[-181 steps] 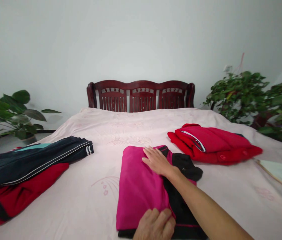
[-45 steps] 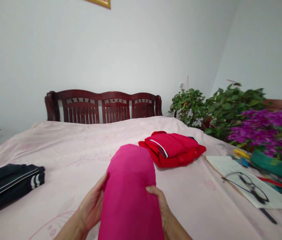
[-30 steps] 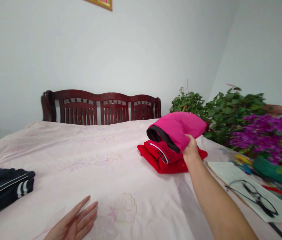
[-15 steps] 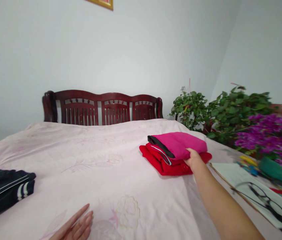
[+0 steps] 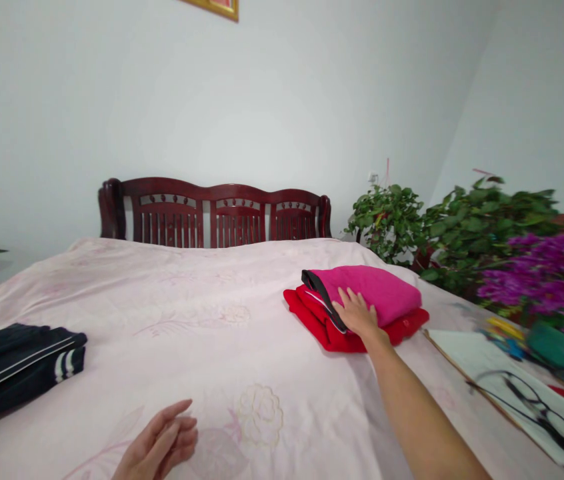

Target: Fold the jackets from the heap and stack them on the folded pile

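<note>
A folded pink garment with a black edge (image 5: 387, 293) lies on top of a folded red garment (image 5: 307, 319) at the right of the cloth-covered surface. My right hand (image 5: 356, 312) rests on the pink garment near its dark edge, fingers spread flat and gripping nothing. Over the pale floral cloth (image 5: 202, 360) at the bottom, my left hand (image 5: 165, 440) is open and holds nothing, its fingers loosely curved. Farther left lies a folded navy garment with white stripes (image 5: 22, 367), partly cut off by the frame edge.
Eyeglasses (image 5: 537, 407) lie on a pale pad (image 5: 462, 347) to the right. Purple flowers (image 5: 547, 273) and green potted plants (image 5: 482, 227) stand behind them. A dark red wooden backrest (image 5: 237, 213) is against the far wall.
My right hand has moved from the right front edge of the pile leftward onto the top of the pink garment, fingers now spread. My left hand has come slightly farther into view.
</note>
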Demonstrator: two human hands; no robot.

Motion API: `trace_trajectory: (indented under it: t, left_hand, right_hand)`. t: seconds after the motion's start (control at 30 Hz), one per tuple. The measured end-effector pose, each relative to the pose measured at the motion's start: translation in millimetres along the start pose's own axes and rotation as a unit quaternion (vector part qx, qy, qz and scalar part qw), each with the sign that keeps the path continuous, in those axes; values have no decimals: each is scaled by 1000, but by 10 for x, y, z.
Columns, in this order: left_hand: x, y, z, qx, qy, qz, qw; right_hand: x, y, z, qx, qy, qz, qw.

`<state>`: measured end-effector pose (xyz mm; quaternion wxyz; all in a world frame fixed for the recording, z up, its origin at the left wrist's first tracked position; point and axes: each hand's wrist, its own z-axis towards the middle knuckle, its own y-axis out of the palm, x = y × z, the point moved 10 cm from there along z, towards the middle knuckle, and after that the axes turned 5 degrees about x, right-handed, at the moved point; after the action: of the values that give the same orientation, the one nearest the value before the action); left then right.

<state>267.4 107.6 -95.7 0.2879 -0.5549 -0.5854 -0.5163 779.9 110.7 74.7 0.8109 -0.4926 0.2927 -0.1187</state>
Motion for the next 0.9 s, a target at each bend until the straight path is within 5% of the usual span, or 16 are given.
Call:
trace_trajectory:
  t: [0.17, 0.37, 0.47, 0.6, 0.77, 0.9]
  left_hand:
    - [234, 21, -55, 34, 201, 219, 954]
    - [221, 387, -136, 11, 319, 484, 815]
    - [180, 503, -214, 3, 342, 584, 736]
    - [163, 504, -408, -9, 348, 656, 670]
    - [222, 194, -653, -25, 343, 700, 626]
    - [462, -508, -688, 68, 293, 730, 614]
  right_hand:
    - [70, 145, -85, -12, 21, -59, 998]
    - [-496, 106, -829, 87, -43, -138, 986]
    - [-866, 516, -1428, 21, -95, -114, 989]
    - [-1206, 1034, -2093, -105, -142, -75, 981]
    - [-1334, 1055, -2360, -68, -203, -132, 968]
    - [-1328, 1029, -2398, -23, -267, -160, 950]
